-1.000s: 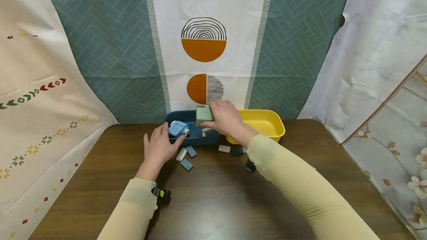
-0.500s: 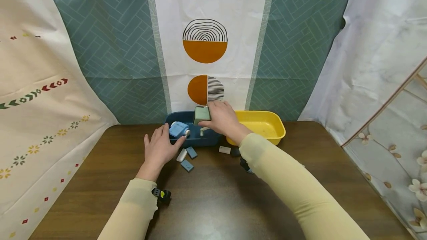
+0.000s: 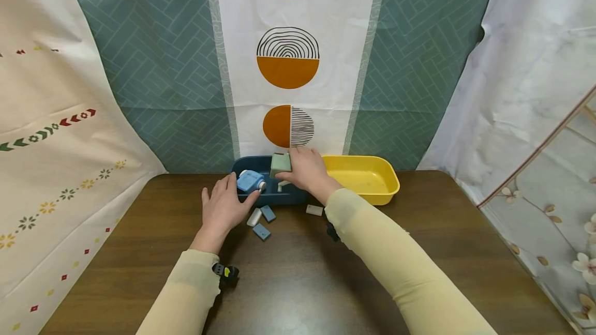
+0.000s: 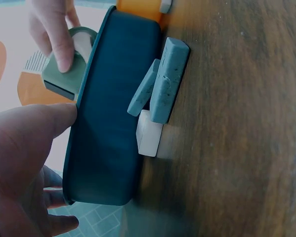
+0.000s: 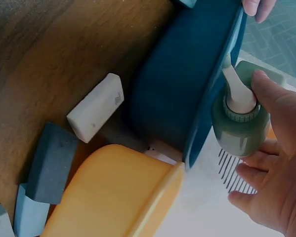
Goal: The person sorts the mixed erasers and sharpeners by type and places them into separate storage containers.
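Observation:
My right hand (image 3: pixel 308 169) grips a green pump bottle (image 3: pixel 280 164) over the dark blue bin (image 3: pixel 298 198). The bottle is tilted, and its white pump nozzle (image 5: pixel 239 94) points down toward the person's side. My left hand (image 3: pixel 225 206) is spread at the bin's left front corner. In the left wrist view its thumb touches the rim (image 4: pixel 83 89), while the other fingers (image 4: pixel 59 224) reach round the end; some are partly hidden. A light blue bottle (image 3: pixel 249 180) with a white cap lies inside the bin, near the left hand.
A yellow bin (image 3: pixel 379 198) adjoins the blue one on the right. Before the bins lie small blocks: two blue-grey (image 3: pixel 262 231), a white one (image 3: pixel 254 217) and a pale one (image 3: pixel 314 210). A dark block (image 5: pixel 51 163) and others show in the right wrist view.
My right hand and forearm have shifted slightly left with the pump bottle. The left hand stays at the bin's corner. The head view has shifted a little.

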Demonstrator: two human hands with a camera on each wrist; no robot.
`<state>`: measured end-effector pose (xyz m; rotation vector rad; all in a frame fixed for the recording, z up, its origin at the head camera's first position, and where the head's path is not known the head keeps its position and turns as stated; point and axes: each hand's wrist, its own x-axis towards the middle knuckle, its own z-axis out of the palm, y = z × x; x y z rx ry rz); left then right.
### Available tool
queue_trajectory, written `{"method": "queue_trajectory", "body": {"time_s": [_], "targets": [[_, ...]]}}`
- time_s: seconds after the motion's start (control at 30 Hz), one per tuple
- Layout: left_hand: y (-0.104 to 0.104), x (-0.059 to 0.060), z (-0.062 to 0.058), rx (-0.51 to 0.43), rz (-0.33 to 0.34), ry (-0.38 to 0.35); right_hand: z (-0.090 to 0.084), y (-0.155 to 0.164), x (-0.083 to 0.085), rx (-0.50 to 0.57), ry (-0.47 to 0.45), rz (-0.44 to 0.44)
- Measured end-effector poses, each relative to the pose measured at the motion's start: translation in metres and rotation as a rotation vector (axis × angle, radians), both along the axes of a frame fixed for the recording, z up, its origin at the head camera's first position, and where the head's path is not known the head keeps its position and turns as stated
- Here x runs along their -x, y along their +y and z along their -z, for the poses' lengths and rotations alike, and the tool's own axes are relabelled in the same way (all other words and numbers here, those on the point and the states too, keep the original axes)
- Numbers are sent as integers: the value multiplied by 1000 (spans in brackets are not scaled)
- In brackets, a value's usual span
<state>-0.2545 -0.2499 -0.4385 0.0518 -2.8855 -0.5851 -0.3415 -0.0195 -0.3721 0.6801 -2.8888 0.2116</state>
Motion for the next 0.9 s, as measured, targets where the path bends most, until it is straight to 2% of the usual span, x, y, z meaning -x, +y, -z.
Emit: {"method": "queue_trajectory", "body": {"time_s": [0.7,0.9], "targets": [[1,-2,-1,-4,0,-11,15,1,3,-45,-60,27],[1,-2,-1,-3,1,-7,20,-1,4,-48,-46,33]]}}
